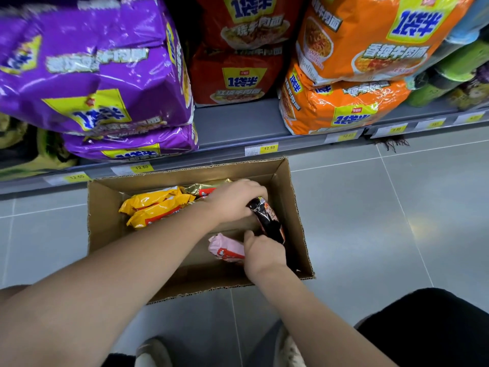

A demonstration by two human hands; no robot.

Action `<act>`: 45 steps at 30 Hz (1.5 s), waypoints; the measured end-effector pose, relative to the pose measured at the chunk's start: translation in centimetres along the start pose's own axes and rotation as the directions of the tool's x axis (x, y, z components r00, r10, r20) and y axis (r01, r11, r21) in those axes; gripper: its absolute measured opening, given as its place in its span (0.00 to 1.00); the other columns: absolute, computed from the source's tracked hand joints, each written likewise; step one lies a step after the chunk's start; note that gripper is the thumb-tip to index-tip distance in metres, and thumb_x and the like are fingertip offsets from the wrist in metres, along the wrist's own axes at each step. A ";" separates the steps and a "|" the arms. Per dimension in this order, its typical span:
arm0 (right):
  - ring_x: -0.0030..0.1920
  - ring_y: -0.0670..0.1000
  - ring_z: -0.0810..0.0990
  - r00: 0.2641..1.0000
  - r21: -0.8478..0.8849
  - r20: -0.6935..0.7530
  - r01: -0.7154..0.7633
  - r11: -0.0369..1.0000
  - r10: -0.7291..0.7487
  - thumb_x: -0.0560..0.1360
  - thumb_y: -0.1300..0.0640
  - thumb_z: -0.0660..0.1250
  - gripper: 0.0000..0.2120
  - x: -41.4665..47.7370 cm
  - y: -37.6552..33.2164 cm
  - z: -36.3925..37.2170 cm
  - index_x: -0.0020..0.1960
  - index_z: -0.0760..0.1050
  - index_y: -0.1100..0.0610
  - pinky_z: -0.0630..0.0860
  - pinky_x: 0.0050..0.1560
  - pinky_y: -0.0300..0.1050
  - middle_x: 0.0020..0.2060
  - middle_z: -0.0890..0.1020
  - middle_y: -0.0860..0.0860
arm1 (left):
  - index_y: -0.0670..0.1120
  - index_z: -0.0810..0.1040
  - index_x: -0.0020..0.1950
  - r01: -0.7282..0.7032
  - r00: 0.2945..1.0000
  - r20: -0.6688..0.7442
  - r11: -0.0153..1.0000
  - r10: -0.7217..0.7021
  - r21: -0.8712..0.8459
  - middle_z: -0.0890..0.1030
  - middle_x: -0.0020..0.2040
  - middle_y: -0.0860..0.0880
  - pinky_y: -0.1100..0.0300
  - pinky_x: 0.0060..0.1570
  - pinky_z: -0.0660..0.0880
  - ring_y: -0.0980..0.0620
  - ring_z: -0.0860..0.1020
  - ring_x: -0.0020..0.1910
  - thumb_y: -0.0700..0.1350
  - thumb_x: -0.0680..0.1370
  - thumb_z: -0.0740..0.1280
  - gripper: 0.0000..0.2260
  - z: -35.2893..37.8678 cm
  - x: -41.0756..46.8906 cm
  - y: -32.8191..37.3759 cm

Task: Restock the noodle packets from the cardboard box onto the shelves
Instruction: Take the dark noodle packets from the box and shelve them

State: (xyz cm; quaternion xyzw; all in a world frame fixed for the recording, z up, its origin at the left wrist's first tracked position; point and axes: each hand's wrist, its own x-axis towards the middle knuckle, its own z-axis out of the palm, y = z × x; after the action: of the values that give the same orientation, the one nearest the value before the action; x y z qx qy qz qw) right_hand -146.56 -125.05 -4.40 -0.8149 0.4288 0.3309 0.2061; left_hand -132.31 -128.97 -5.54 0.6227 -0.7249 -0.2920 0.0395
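Black noodle packet (270, 221) gripped by left hand (232, 200) and right hand (263, 254) inside cardboard box (296, 207) below "12.50" tag (268, 148).

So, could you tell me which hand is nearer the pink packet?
Right. The right hand lies beside the pink packet; the left hand grips the black packet farther back.

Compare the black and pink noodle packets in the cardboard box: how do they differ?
The black noodle packet is dark with orange print; the pink noodle packet is pale with a red label. The black one stands tilted by the right wall of the cardboard box; the pink one lies low on the box floor. The left hand grips the black packet's top; nothing plainly holds the pink one. Both sit inside the box.
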 end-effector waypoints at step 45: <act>0.49 0.57 0.86 0.443 0.416 -0.889 0.886 0.204 -0.111 0.63 0.38 0.80 0.35 -67.5 -8.9 -71.1 0.54 0.79 0.66 0.80 0.55 0.58 0.47 0.86 0.61 | 0.55 0.80 0.57 -0.151 0.397 -0.729 0.743 -0.559 -0.652 0.86 0.50 0.59 0.61 0.49 0.74 0.59 0.84 0.50 0.57 0.77 0.69 0.11 -79.2 -59.9 33.1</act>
State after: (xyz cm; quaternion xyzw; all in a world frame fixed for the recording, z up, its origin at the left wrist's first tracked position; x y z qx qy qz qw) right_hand -141.24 -126.30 93.87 -0.7294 0.2382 -0.3794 0.5169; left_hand -114.81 -101.34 93.92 0.7160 -0.3546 -0.1385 0.5852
